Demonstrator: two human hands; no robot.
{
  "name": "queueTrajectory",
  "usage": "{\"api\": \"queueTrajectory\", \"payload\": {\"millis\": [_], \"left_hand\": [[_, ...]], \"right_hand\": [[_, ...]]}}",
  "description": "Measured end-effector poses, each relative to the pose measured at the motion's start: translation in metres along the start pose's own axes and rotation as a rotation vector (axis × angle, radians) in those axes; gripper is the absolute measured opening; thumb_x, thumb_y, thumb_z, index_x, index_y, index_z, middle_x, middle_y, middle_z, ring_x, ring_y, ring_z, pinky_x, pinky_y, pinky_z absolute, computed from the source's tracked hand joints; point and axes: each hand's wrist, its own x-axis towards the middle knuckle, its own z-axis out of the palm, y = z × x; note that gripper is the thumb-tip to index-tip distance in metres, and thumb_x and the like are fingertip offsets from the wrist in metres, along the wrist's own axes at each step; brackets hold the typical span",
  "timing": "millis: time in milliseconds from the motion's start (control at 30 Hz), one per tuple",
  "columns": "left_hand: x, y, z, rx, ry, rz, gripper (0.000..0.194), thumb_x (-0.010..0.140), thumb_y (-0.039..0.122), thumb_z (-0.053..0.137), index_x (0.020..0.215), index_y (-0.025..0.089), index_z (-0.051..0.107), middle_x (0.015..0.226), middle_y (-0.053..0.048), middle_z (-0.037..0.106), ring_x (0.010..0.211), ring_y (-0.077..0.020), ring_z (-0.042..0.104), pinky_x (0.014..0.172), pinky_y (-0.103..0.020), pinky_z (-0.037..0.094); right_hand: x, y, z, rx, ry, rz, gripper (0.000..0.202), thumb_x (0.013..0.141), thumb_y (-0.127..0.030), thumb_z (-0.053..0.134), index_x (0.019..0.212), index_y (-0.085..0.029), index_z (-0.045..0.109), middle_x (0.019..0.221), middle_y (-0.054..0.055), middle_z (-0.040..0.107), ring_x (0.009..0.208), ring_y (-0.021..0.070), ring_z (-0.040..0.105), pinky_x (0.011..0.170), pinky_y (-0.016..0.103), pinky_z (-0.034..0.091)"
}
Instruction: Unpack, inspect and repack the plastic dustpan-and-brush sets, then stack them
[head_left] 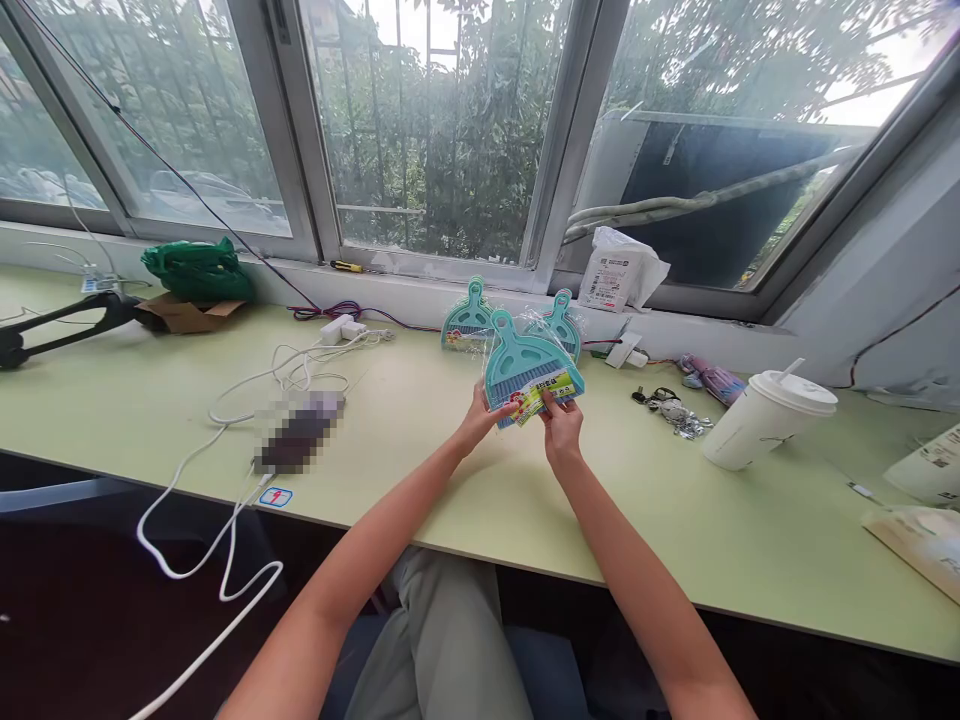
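A teal mini dustpan-and-brush set [531,362] in clear wrap, with a yellow printed label, is held up above the table. My left hand [477,420] grips its lower left side, and my right hand [561,424] pinches its lower edge near the label. The fingers of both hands are closed on it. Behind it, against the wall below the window, stand two similar wrapped sets: one on the left [466,318] and one on the right [561,318]. The held set partly hides the right one.
The pale green table [405,440] bears a pixelated dark device [300,435] with a white cable [176,480] hanging over the edge. To the right are keys [679,412] and a lidded white cup [766,420]. A green bag [196,268] sits at the back left; a tissue pack [613,275] lies on the sill.
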Motion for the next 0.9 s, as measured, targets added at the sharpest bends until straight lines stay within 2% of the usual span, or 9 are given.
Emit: {"api": "queueTrajectory", "payload": {"millis": [67,200,300,500,600,667,800,900], "left_hand": [[0.001,-0.005,0.001,0.049,0.090,0.049,0.074,0.066,0.035,0.077,0.127,0.021,0.037,0.127,-0.011,0.053,0.117,-0.0249,0.052,0.098,-0.040,0.043],[0.002,-0.013,0.003,0.109,0.259,0.077,0.050,0.079,0.038,0.063,0.120,0.022,0.042,0.118,-0.008,0.058,0.111,-0.0226,0.056,0.094,-0.038,0.044],[0.000,-0.012,0.005,0.166,0.322,0.074,0.043,0.082,0.041,0.059,0.118,0.023,0.044,0.111,-0.006,0.062,0.104,-0.0223,0.059,0.090,-0.036,0.046],[-0.007,-0.005,0.009,0.254,0.259,0.090,0.056,0.080,0.046,0.062,0.126,0.023,0.039,0.114,-0.008,0.063,0.101,-0.0227,0.061,0.085,-0.034,0.048],[-0.008,-0.004,0.011,0.326,0.251,0.102,0.055,0.084,0.045,0.057,0.128,0.021,0.036,0.114,-0.009,0.063,0.100,-0.0213,0.062,0.083,-0.033,0.049],[-0.008,-0.005,0.011,0.359,0.263,0.128,0.052,0.086,0.043,0.054,0.129,0.020,0.034,0.114,-0.010,0.063,0.101,-0.0209,0.062,0.083,-0.033,0.049],[-0.009,-0.004,0.010,0.436,0.275,0.162,0.053,0.088,0.037,0.051,0.133,0.019,0.030,0.116,-0.011,0.062,0.101,-0.0218,0.062,0.082,-0.033,0.049],[-0.012,-0.003,0.009,0.489,0.244,0.203,0.054,0.089,0.034,0.049,0.136,0.020,0.028,0.120,-0.010,0.060,0.103,-0.0220,0.060,0.084,-0.033,0.048]], "right_hand": [[-0.004,0.003,0.003,-0.012,0.008,0.013,0.045,0.058,-0.034,0.078,0.097,-0.019,0.062,0.104,0.007,0.068,0.101,0.0227,0.063,0.082,0.036,0.056],[-0.007,0.009,0.006,0.008,0.021,0.068,0.045,0.056,-0.033,0.079,0.095,-0.019,0.061,0.109,0.007,0.067,0.102,0.0222,0.063,0.082,0.034,0.057],[-0.005,0.011,0.006,0.020,0.021,0.084,0.045,0.056,-0.033,0.080,0.095,-0.019,0.062,0.113,0.007,0.065,0.102,0.0218,0.063,0.081,0.033,0.057],[-0.003,0.006,0.004,0.008,0.041,0.068,0.047,0.054,-0.033,0.081,0.094,-0.018,0.062,0.102,0.007,0.069,0.097,0.0216,0.064,0.079,0.033,0.057],[-0.001,0.004,0.003,0.018,0.037,0.087,0.048,0.054,-0.031,0.081,0.095,-0.017,0.062,0.098,0.005,0.069,0.094,0.0199,0.065,0.078,0.031,0.057],[0.002,0.003,0.002,0.044,0.027,0.151,0.044,0.055,-0.027,0.080,0.094,-0.017,0.062,0.095,0.004,0.070,0.089,0.0182,0.066,0.075,0.029,0.057],[0.012,-0.002,-0.005,0.036,0.032,0.327,0.029,0.068,-0.033,0.070,0.092,-0.018,0.061,0.084,0.002,0.069,0.072,0.0167,0.067,0.064,0.029,0.058],[0.019,-0.006,-0.012,-0.005,0.032,0.368,0.028,0.076,-0.040,0.062,0.095,-0.020,0.060,0.081,0.001,0.068,0.067,0.0160,0.067,0.061,0.030,0.058]]}}
